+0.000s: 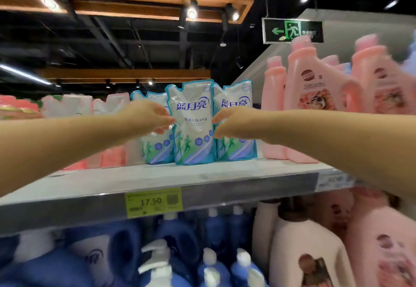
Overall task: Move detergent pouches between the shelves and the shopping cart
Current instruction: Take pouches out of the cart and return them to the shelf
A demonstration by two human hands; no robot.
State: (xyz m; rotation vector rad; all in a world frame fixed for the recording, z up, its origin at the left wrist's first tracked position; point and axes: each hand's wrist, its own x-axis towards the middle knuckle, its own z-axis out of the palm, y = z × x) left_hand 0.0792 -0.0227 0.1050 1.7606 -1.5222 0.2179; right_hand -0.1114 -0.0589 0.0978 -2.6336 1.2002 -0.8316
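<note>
Both arms are out at full reach. The left hand point(153, 118) is spread, its fingers fairly straight and pointing at the left edge of the middle pouch point(193, 127). They are at that edge or just short of it, with nothing in them. The right hand point(231, 124) is cupped against the pouch's right edge. Its fingertips slip out of sight between this pouch and the neighbour pouch point(237, 149), so I can't tell whether it has closed on anything.

This looks like a two-handed take or set-down at the shelf, with the pouch bracketed between the palms. To do it well, I'd squeeze from both sides around the middle of the bag, where it is fullest. It's soft and will likely sag if pinched by the top corner. It should come straight forward and slightly up, so the flanking bags don't topple.

The middle pouch stands upright at the front of its row. Another pouch point(157, 149) is tucked behind the left hand, and the right neighbour presses against its other side. All of them sit well back from the lip of the shelf point(202, 176).

A yellow price tag point(154, 202) hangs on the shelf front. Pink bottles point(315, 84) crowd the right, and blue bottles point(175, 239) fill the level below. No shopping cart is in view.
</note>
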